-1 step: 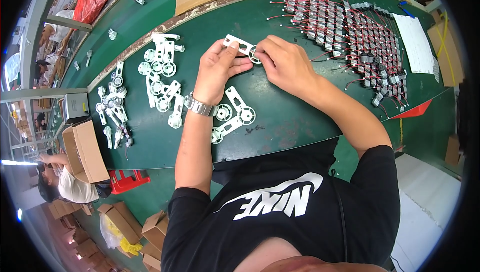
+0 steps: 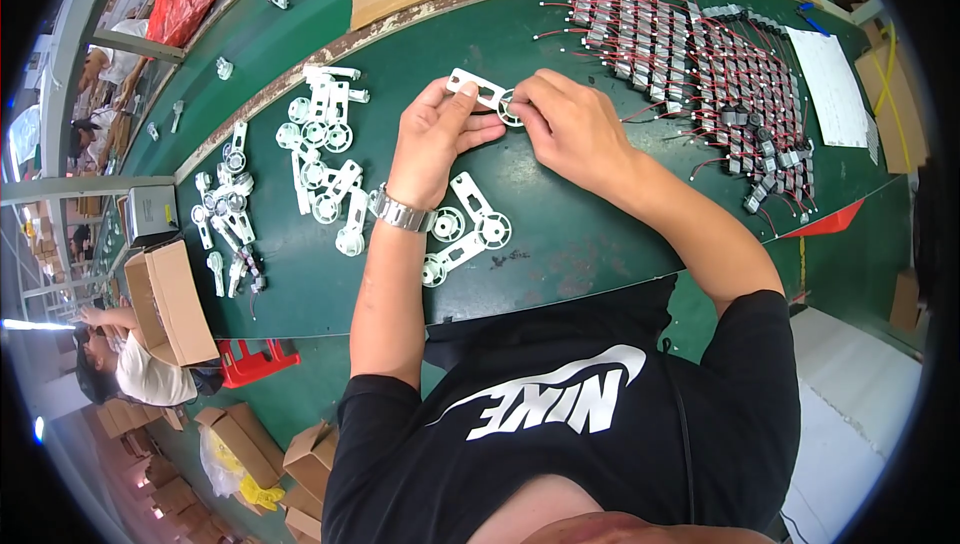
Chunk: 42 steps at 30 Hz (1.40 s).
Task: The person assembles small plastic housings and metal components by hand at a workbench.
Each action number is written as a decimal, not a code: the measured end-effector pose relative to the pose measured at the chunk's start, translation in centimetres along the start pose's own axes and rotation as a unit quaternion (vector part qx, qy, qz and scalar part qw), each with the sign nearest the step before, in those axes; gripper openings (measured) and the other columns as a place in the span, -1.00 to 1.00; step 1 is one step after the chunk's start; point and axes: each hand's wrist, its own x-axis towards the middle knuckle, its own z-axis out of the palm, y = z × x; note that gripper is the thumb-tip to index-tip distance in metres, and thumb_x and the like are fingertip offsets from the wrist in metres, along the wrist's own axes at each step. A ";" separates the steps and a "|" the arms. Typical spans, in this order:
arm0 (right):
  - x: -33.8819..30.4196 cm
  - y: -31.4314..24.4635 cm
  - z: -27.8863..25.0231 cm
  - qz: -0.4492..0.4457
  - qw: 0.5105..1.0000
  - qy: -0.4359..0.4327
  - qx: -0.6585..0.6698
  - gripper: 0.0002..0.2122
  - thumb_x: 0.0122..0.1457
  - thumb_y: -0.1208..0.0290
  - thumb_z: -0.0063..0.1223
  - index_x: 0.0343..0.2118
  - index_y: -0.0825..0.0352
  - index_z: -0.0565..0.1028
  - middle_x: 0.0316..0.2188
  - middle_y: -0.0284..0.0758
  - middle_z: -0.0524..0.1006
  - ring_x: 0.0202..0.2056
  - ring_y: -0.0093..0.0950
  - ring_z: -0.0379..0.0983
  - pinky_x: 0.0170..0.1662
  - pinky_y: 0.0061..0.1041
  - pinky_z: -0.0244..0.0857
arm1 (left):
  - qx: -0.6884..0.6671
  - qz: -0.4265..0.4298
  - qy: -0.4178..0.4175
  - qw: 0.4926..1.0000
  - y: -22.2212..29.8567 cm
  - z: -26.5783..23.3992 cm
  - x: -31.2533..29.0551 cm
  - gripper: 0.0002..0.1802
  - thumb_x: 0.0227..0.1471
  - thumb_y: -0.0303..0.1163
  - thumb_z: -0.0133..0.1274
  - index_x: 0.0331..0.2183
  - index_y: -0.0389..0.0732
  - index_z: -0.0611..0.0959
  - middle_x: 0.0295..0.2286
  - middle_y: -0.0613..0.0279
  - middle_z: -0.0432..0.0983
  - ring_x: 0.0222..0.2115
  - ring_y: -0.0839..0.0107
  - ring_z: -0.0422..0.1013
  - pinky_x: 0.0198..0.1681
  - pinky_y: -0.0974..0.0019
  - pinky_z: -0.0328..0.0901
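My left hand (image 2: 440, 131) pinches the flat arm of a pale plastic bracket (image 2: 478, 90) between thumb and fingers. At the bracket's round, spoked end, my right hand (image 2: 570, 124) has its fingertips closed on the ring; whether they also hold a small piece is hidden. Below my left wrist, a few similar brackets (image 2: 492, 231) lie on the green table (image 2: 570, 214). Left of that wrist is a loose pile of pale plastic brackets (image 2: 322, 134).
Many small grey motors (image 2: 640, 44) with red wires cover the table's right side, beside a white sheet (image 2: 828, 84). Assembled parts (image 2: 226, 199) lie far left. A carton (image 2: 170, 304) stands at the left edge, near a seated person (image 2: 145, 369). A green belt (image 2: 310, 4) runs beyond.
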 end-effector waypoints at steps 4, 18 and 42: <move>0.0 -0.2 0.0 0.013 1.000 0.004 0.002 -0.93 0.19 0.51 0.15 -0.33 0.35 0.49 -0.39 -0.22 0.53 -0.40 -0.09 0.54 -0.37 -0.13 0.40 | 0.004 0.002 0.005 1.000 0.1 0.1 -0.1 -0.78 0.37 -0.33 0.03 -0.12 -0.31 0.57 -0.22 0.08 0.63 -0.26 0.32 0.63 -0.11 0.26 0.58; 0.0 -0.3 -0.3 0.023 1.000 0.000 -0.003 -0.94 0.19 0.56 0.17 -0.32 0.38 0.51 -0.40 -0.16 0.56 -0.44 -0.10 0.53 -0.39 -0.17 0.39 | -0.034 -0.024 -0.011 0.999 -0.1 -0.3 0.0 -0.77 0.37 -0.34 0.03 -0.14 -0.34 0.58 -0.23 0.08 0.63 -0.25 0.31 0.62 -0.08 0.23 0.57; 0.0 -0.4 -0.4 0.048 0.999 0.004 0.021 -0.94 0.21 0.51 0.12 -0.33 0.36 0.49 -0.38 -0.17 0.56 -0.37 -0.05 0.54 -0.33 -0.09 0.41 | -0.046 -0.024 -0.013 0.999 -0.5 -0.2 0.0 -0.77 0.36 -0.32 0.04 -0.13 -0.32 0.59 -0.25 0.07 0.61 -0.23 0.27 0.61 -0.04 0.15 0.56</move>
